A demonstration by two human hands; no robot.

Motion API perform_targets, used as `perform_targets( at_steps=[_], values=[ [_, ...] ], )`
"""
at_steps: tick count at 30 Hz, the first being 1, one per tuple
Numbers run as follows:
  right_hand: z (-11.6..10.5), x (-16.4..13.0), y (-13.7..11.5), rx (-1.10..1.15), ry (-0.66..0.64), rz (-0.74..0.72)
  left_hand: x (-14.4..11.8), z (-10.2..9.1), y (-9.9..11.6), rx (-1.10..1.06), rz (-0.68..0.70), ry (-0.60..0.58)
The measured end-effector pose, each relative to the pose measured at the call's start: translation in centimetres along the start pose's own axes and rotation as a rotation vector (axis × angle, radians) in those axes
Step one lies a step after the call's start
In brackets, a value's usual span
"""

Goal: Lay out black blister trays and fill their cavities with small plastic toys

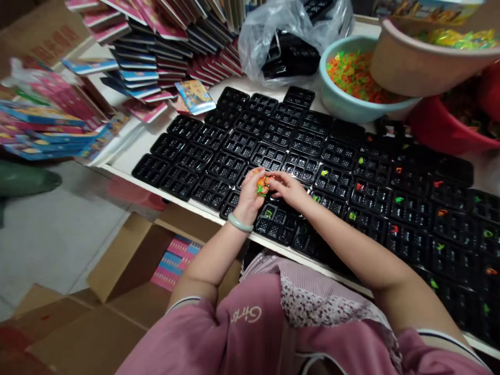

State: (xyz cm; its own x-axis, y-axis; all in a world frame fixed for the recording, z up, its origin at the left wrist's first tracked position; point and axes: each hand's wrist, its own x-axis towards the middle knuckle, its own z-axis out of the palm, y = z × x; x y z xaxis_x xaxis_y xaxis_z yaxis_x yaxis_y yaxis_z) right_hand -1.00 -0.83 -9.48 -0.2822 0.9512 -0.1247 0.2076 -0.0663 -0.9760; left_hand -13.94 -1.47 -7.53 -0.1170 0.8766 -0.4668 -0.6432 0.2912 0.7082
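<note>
Small orange and green pieces (pixel 262 184) sit bunched in the left hand (pixel 252 195), which is cupped closed around them above the black trays (pixel 219 166) at the near edge of the desk (pixel 128 156). Right hand (pixel 287 188) pinches at that bunch, fingertips touching it. Farther back stand a teal bowl (pixel 344 107) of coloured pieces and stacked card packs (pixel 156 57).

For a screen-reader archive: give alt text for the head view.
A left hand cups small orange and green pieces while the right hand picks at them, above rows of black trays covering a table.
</note>
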Motion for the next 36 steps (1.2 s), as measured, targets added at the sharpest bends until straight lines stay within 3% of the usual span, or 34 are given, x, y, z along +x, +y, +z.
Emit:
perform_targets(
  at_steps=[3, 6, 13, 15, 18, 20, 22, 28, 32, 36],
  values=[
    [0.8, 0.0, 0.0, 0.065, 0.09, 0.006, 0.9, 0.9, -0.1, 0.012, 0.042, 0.013],
    [0.2, 0.8, 0.1, 0.033, 0.188, -0.036, 1.9, 1.6, 0.0, 0.021, -0.013, 0.008],
    [-4.8, 3.6, 0.5, 0.21, 0.173, 0.114, 4.4, 2.9, 0.4, 0.036, -0.202, -0.076],
    [-6.6, 4.7, 0.9, 0.06, 0.216, 0.071, 5.1, 3.3, 0.7, 0.018, -0.206, -0.088],
    [-8.8, 6.3, 1.5, -0.428, 0.246, -0.127, 6.0, 3.5, 1.1, 0.0, -0.179, -0.092],
    [-9.7, 7.2, 1.7, -0.709, 0.158, -0.198, 6.6, 3.5, 1.4, 0.013, -0.167, -0.08],
    [-10.1, 7.8, 1.9, -0.836, 0.076, -0.203, 7.1, 3.5, 1.5, 0.034, -0.158, -0.06],
    [-10.5, 7.7, 1.5, -0.582, 0.222, -0.239, 8.3, 3.9, 1.4, 0.065, -0.141, -0.097],
    [-9.1, 6.9, 0.6, -0.419, 0.12, -0.284, 8.9, 5.0, 1.1, 0.061, -0.168, -0.129],
    [-7.6, 7.2, -0.2, -0.337, 0.09, -0.272, 9.4, 6.2, 0.8, 0.059, -0.164, -0.08]
  ],
)
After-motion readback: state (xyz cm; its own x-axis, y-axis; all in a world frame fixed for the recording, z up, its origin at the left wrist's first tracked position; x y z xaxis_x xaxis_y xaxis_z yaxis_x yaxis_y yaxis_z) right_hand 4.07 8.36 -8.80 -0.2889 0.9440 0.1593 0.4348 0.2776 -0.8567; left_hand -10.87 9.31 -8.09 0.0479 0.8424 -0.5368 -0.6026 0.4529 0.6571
